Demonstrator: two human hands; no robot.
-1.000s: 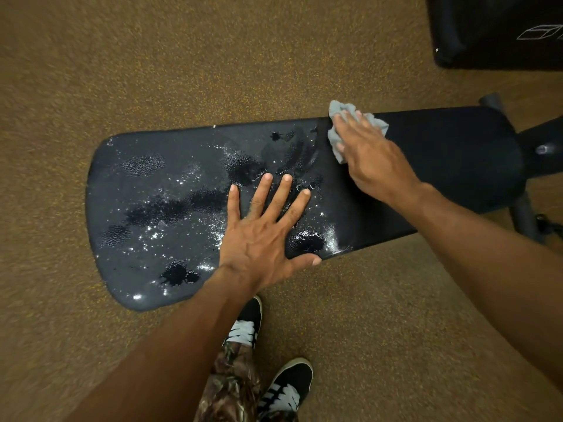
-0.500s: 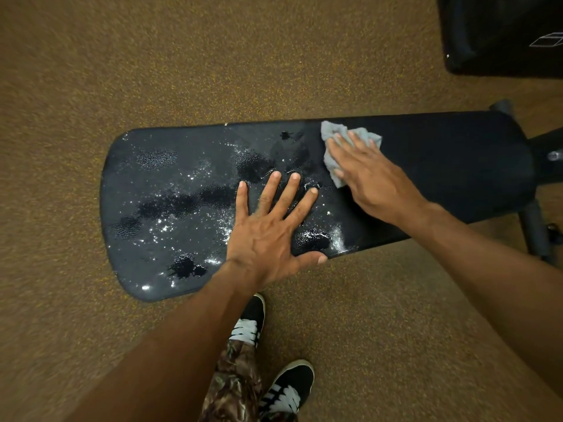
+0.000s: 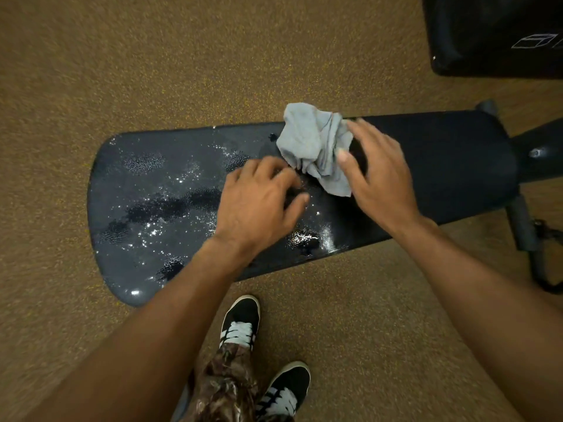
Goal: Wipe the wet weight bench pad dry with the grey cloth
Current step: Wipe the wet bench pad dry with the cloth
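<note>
The dark bench pad [image 3: 170,226] lies across the view, with water drops and puddles on its left half. The grey cloth [image 3: 307,141] is bunched up above the pad's far edge near the middle. My right hand [image 3: 380,178] grips the cloth's right side, thumb on the front and fingers behind. My left hand [image 3: 259,205] hovers over the pad with curled fingers, its fingertips at the cloth's lower left edge. Motion blur hides whether they pinch the cloth.
Speckled brown carpet surrounds the bench. The bench's dark frame and foot [image 3: 524,226] stick out at the right. A black padded object [image 3: 493,32] sits at the top right. My shoes [image 3: 240,324] stand just in front of the pad.
My left hand has lifted off the wet pad, curled, and moved right to the cloth. My right hand has stopped pressing the cloth flat and raised it bunched up.
</note>
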